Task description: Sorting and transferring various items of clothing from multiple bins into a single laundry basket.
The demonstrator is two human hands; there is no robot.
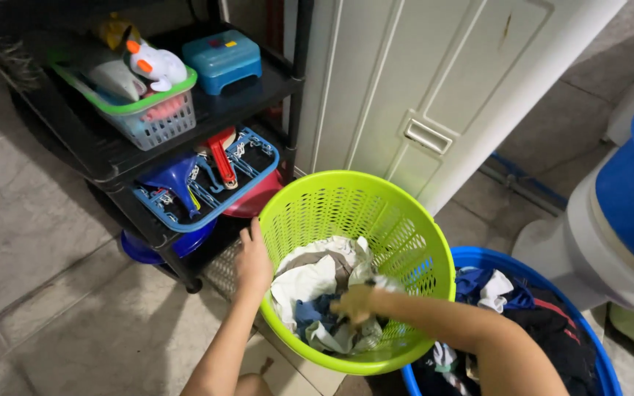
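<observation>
Green laundry basket stands on floor, tilted toward person, beside blue tub of dark clothes. Looks light, thin perforated plastic, a bit flexible — best hold is at rim. Left hand rests flat on outer wall, grip spread, clamped on nothing. Right hand is inside, grip closed on clothes (soft, limp, white and blue, probably light).

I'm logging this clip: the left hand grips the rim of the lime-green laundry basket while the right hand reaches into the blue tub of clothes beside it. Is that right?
Not quite. In the head view the right hand reaches into the lime-green laundry basket itself, among its clothes, not the blue tub. The left hand does rest on the basket's rim.
</observation>
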